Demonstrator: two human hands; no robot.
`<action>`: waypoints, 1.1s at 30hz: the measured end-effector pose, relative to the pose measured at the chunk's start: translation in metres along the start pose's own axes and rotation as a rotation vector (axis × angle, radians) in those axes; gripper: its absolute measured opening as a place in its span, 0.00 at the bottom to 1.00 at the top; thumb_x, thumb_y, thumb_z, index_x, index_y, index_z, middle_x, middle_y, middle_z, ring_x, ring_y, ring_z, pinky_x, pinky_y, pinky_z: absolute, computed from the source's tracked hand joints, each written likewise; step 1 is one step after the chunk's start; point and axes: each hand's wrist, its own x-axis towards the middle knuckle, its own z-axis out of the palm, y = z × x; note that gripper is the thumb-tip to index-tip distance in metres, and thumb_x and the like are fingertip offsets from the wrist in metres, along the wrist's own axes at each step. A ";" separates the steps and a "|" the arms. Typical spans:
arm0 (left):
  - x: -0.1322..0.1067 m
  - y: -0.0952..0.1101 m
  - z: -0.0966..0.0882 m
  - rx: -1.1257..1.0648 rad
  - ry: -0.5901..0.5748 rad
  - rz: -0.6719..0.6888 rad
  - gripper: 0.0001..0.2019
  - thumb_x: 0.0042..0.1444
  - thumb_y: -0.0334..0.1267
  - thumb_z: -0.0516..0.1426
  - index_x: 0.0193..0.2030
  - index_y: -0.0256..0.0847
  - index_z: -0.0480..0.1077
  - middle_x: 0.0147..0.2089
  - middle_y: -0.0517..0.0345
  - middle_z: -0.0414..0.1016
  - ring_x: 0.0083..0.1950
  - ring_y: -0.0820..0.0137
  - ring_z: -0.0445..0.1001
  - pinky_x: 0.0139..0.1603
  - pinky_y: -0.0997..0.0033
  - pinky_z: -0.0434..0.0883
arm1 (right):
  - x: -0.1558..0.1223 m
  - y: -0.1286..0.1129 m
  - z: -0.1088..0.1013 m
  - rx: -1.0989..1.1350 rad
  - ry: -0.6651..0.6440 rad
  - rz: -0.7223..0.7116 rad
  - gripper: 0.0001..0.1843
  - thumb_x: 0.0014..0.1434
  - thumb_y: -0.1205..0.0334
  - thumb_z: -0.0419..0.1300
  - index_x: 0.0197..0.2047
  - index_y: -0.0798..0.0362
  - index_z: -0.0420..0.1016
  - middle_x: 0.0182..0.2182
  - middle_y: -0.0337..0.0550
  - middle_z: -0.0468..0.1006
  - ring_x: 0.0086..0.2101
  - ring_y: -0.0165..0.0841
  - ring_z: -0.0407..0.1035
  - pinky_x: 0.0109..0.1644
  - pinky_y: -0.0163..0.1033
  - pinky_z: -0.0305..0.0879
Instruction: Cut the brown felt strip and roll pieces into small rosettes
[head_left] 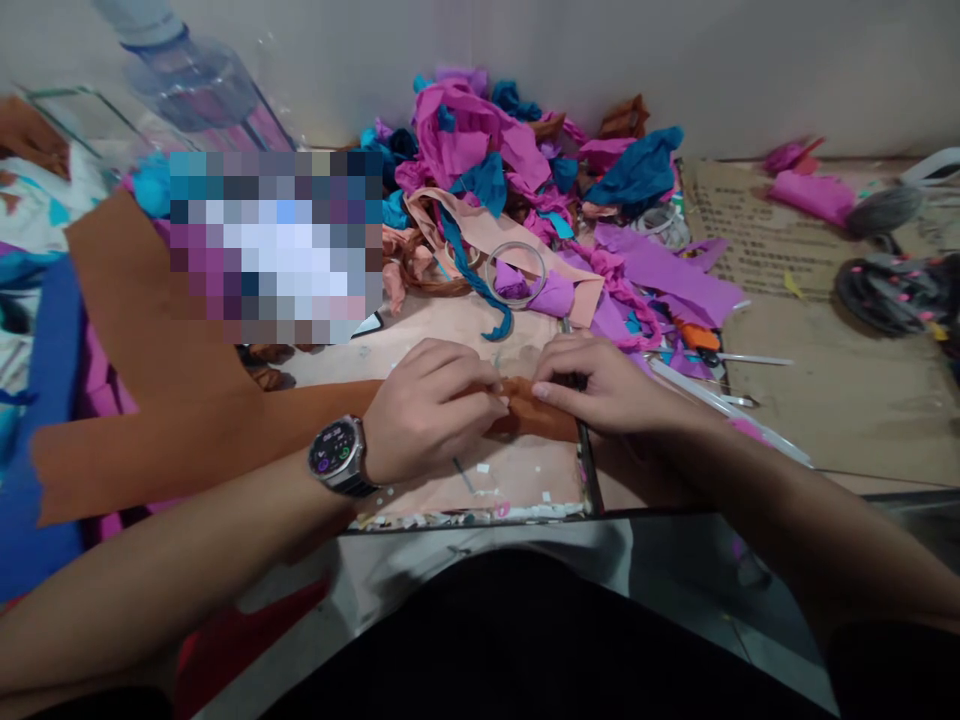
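Observation:
A long strip of brown crepe paper runs across the table in front of me, and its right end is bunched into small folds. My left hand, with a dark smartwatch on the wrist, is closed on the strip, thumb and fingers pinched together. Just to its right, my right hand pinches the gathered part, thumb on top and fingers curled. The paper between the fingertips is partly hidden. A second brown strip slants away at the left.
Crumpled pink, purple and teal paper is heaped at the back, with a clear tape roll before it. A plastic bottle stands back left. Cardboard lies right, near white sticks and an orange-handled tool. One patch is pixelated.

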 end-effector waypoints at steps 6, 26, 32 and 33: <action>0.002 0.002 -0.002 -0.052 -0.008 -0.082 0.15 0.63 0.42 0.63 0.56 0.46 0.74 0.50 0.49 0.80 0.52 0.61 0.77 0.54 0.56 0.74 | -0.001 -0.002 0.004 0.037 0.079 0.004 0.10 0.67 0.58 0.62 0.36 0.54 0.77 0.31 0.42 0.79 0.33 0.31 0.71 0.41 0.38 0.64; 0.053 -0.025 0.018 -0.524 -0.173 -0.565 0.15 0.64 0.49 0.61 0.41 0.37 0.78 0.37 0.55 0.79 0.36 0.71 0.73 0.38 0.72 0.69 | -0.006 0.012 0.008 0.129 0.318 0.198 0.11 0.64 0.57 0.62 0.40 0.54 0.82 0.30 0.39 0.80 0.29 0.30 0.71 0.34 0.34 0.63; 0.060 -0.040 0.031 -0.618 -0.198 -0.637 0.17 0.61 0.51 0.63 0.43 0.36 0.78 0.38 0.54 0.81 0.35 0.71 0.75 0.37 0.74 0.69 | -0.002 0.022 0.007 0.159 0.412 0.245 0.10 0.62 0.58 0.63 0.40 0.55 0.82 0.30 0.40 0.81 0.30 0.31 0.73 0.35 0.35 0.65; 0.060 -0.042 0.033 -0.630 -0.206 -0.634 0.17 0.61 0.51 0.63 0.44 0.36 0.78 0.40 0.54 0.82 0.36 0.71 0.76 0.37 0.74 0.70 | -0.002 0.023 0.007 0.147 0.415 0.246 0.10 0.61 0.58 0.63 0.40 0.55 0.82 0.30 0.40 0.81 0.29 0.31 0.72 0.35 0.35 0.65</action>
